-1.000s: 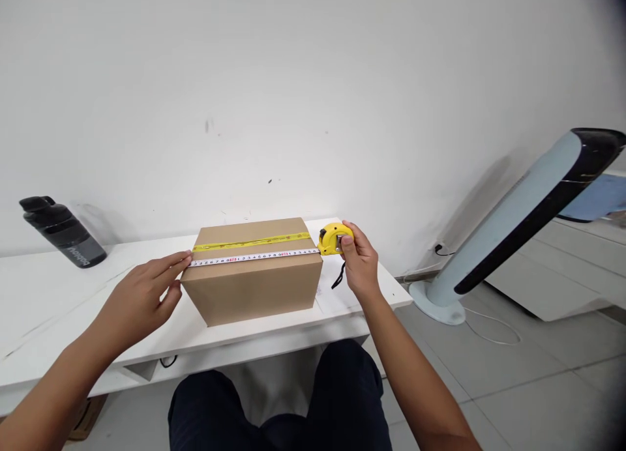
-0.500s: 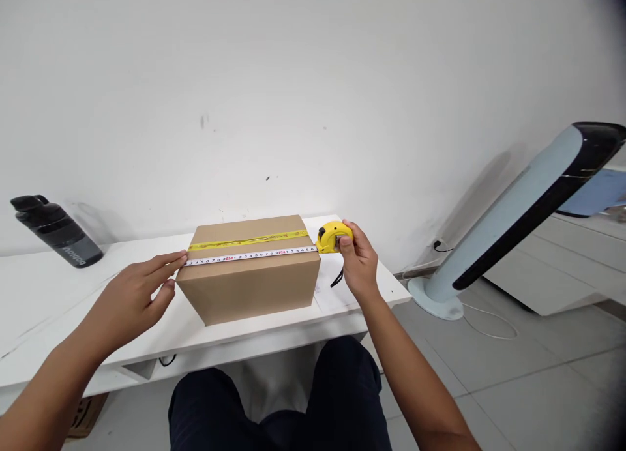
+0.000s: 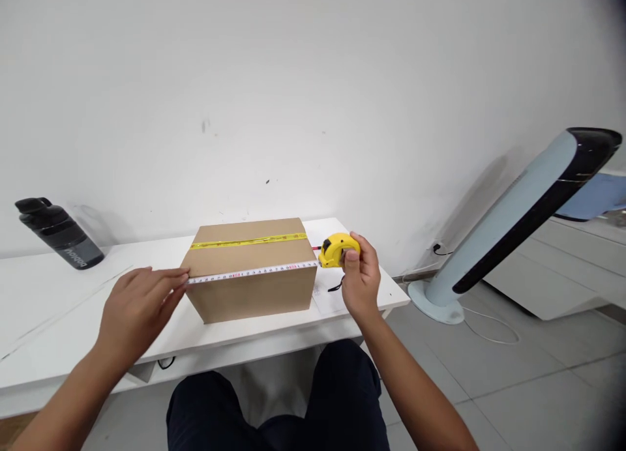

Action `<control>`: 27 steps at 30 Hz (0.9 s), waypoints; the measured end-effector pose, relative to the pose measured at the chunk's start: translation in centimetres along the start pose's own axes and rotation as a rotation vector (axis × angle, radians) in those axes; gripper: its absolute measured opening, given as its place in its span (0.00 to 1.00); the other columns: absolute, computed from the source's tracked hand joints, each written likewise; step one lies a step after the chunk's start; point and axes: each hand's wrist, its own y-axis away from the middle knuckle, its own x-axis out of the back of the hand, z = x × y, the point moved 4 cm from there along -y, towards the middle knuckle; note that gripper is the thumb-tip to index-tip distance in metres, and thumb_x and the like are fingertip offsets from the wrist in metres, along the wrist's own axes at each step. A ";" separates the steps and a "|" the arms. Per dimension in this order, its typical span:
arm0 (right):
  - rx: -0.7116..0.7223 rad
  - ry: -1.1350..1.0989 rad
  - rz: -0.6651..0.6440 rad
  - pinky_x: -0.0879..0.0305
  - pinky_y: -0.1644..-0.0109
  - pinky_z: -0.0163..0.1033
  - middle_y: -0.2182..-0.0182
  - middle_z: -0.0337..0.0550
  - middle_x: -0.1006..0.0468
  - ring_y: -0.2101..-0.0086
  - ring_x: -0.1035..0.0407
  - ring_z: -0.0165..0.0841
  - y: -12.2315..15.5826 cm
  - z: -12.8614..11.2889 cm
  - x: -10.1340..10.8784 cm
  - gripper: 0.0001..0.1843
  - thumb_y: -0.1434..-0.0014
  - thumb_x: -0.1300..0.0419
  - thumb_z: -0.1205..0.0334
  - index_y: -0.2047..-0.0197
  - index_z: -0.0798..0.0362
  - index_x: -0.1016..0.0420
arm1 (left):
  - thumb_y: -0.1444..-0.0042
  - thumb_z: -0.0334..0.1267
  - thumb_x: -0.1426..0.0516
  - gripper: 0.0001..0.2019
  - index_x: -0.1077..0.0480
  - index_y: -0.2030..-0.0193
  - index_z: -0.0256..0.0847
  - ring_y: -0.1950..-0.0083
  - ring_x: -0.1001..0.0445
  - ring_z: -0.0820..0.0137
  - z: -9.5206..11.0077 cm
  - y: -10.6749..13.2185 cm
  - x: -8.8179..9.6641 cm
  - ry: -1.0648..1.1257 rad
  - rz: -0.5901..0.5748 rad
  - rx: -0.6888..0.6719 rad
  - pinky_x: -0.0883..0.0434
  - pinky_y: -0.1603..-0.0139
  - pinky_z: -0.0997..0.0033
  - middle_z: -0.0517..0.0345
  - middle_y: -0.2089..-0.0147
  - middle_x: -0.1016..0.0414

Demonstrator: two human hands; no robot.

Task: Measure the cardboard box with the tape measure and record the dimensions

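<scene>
A brown cardboard box with a strip of yellow tape across its top sits before me. Along the box's near top edge runs the white blade of a tape measure, pulled out from its yellow case. My right hand grips that case just past the box's right side, its black strap hanging below. At the box's left corner, my left hand pinches the free end of the blade between thumb and fingers. The very tip of the blade is hidden by those fingers.
The box rests on a white table against a white wall. A dark bottle stands at the left. Beside the box's right side lie a sheet of paper and a red-tipped pen. A tower fan stands on the floor at right.
The blade has shifted from the middle of the box top toward me, onto the near top edge. Both hands moved with it, and my left thumb has closed in against the fingers.
</scene>
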 end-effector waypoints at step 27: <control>-0.464 -0.029 -0.040 0.27 0.56 0.45 0.57 0.47 0.20 0.59 0.25 0.41 11.1 2.8 3.0 0.27 0.39 0.40 0.37 0.46 0.48 0.27 | 0.38 0.45 0.39 0.12 0.27 0.52 0.44 0.52 0.21 0.66 17.4 -0.8 -6.0 0.432 0.147 -0.249 0.33 0.37 0.56 0.56 0.54 0.18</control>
